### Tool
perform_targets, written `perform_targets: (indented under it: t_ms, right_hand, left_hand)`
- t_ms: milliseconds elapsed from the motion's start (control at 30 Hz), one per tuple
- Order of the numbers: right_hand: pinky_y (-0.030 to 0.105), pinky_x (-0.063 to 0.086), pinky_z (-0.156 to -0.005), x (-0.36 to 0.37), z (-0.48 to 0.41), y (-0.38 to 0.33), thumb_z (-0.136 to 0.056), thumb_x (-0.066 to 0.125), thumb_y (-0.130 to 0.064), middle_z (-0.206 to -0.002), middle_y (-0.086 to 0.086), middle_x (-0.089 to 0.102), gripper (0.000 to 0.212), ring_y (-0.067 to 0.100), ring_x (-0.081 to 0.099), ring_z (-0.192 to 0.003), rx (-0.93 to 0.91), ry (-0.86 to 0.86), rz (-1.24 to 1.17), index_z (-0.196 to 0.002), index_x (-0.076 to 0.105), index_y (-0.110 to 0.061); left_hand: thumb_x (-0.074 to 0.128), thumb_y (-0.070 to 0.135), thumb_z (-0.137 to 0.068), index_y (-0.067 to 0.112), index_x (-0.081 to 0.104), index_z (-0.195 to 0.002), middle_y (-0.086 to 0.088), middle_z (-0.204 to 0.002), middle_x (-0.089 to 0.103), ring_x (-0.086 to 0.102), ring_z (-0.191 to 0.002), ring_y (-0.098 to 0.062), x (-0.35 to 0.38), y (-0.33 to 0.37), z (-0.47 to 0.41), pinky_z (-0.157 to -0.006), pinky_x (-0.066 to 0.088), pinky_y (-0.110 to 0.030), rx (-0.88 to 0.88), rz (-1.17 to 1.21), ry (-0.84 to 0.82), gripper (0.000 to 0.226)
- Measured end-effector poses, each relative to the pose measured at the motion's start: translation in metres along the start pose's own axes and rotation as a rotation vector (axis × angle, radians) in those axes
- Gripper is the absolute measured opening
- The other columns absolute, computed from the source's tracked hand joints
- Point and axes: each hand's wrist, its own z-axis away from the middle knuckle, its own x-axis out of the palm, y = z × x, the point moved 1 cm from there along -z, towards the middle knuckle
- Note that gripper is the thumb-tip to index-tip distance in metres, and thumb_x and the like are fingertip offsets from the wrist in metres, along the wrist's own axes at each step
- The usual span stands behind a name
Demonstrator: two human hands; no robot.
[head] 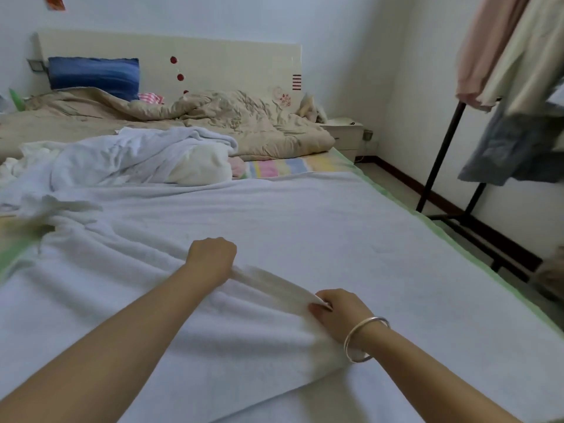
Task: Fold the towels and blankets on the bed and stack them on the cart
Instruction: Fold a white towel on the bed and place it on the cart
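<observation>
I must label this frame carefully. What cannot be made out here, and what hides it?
Head view: fingers of the left hand, hidden under its own back, where it grips the large white terry towel.
Head view: crumpled pile of white towels; folds hide their number, left part blurred.
Head view: clothes hanging on the black metal rack, cut off by the right edge.
The cart: not in the frame.

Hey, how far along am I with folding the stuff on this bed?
Early on. Done: no folded piece shows, and the cart is out of view. In hand: your left hand and right hand grip one edge of the white towel spread out, seemingly starting its fold. Left: the crumpled white pile behind it, perhaps the beige quilt, and all the stacking.
</observation>
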Motion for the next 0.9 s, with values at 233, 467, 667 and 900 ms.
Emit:
perform_targets:
  t_ms: [233,467,667,900]
  right_hand:
    - [0.021,0.033,-0.055,-0.099,0.027,0.158,-0.094,0.053,-0.029,-0.062,-0.006,0.051,0.036,0.009,0.046,-0.058,0.088,0.073,-0.036,-0.059,0.047,-0.022]
    - [0.027,0.037,-0.056,-0.157,0.079,0.302,-0.090,0.060,-0.043,-0.083,0.004,0.065,0.030,0.017,0.057,-0.070,0.382,0.189,-0.063,-0.087,0.065,-0.014]
    - [0.032,0.028,-0.057,-0.139,0.102,0.321,-0.091,0.057,-0.042,-0.071,0.008,0.048,0.035,0.020,0.042,-0.062,0.491,0.351,-0.193,-0.075,0.052,-0.011]
    - [0.035,0.043,-0.066,-0.123,0.132,0.333,-0.091,0.061,-0.038,-0.059,0.005,0.047,0.037,0.024,0.046,-0.064,0.583,0.524,-0.572,-0.064,0.052,-0.014]
  left_hand:
    - [0.050,0.004,-0.088,0.008,0.053,-0.099,-0.010,-0.086,0.052,0.057,-0.083,-0.031,-0.072,0.189,-0.048,-0.065,0.037,-0.034,0.014,0.390,0.301,0.011]
    - [0.054,0.005,-0.089,0.012,0.053,-0.122,-0.008,-0.134,0.042,0.054,-0.110,-0.031,-0.104,0.378,-0.059,-0.084,0.043,-0.037,0.380,0.667,0.306,0.033]
    - [0.051,0.019,-0.096,0.023,0.025,-0.151,0.007,-0.163,0.001,0.032,-0.141,-0.021,-0.078,0.379,-0.011,-0.102,0.040,-0.039,0.588,0.658,0.209,0.061]
    - [0.053,0.026,-0.096,0.022,0.052,-0.133,0.003,-0.144,0.046,0.044,-0.130,-0.018,-0.032,0.341,0.046,-0.104,0.035,-0.030,0.590,0.703,0.236,0.038]
